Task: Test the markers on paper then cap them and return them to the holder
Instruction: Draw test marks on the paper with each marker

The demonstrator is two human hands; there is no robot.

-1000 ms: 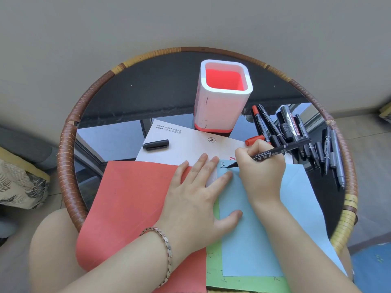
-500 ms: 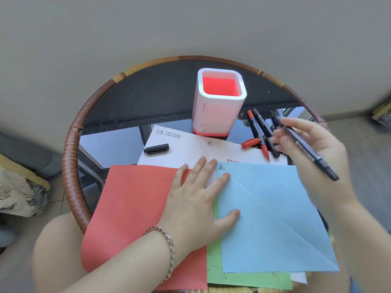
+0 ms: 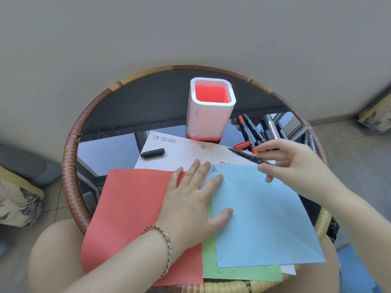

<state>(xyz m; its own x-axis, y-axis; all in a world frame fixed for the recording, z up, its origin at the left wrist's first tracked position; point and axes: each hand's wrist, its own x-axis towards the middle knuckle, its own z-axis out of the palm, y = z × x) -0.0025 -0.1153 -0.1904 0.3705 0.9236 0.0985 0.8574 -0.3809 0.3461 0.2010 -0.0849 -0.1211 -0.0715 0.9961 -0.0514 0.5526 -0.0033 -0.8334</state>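
My right hand [image 3: 294, 163] grips an uncapped black marker [image 3: 247, 156], its tip pointing left above the white paper [image 3: 182, 155]. My left hand [image 3: 196, 199] lies flat, fingers spread, on the red sheet [image 3: 131, 208] and the blue sheet [image 3: 264, 218], which bears a small black written mark near its top left corner. A loose black cap [image 3: 152, 153] lies on the white paper at the left. The white holder [image 3: 210, 115] with a red inside stands empty behind the papers. Several black and red markers [image 3: 254, 132] lie in a pile to its right.
Everything sits on a round glass table with a woven rattan rim [image 3: 69, 166]. A green sheet [image 3: 243, 271] lies under the blue one. A plain wall is behind the table; patterned cushions show at the far left and right. My knees are under the front edge.
My right hand stopped writing on the blue sheet, lifted the marker out to the right, then swung it back left so its tip points toward the cap. The left hand stayed put.
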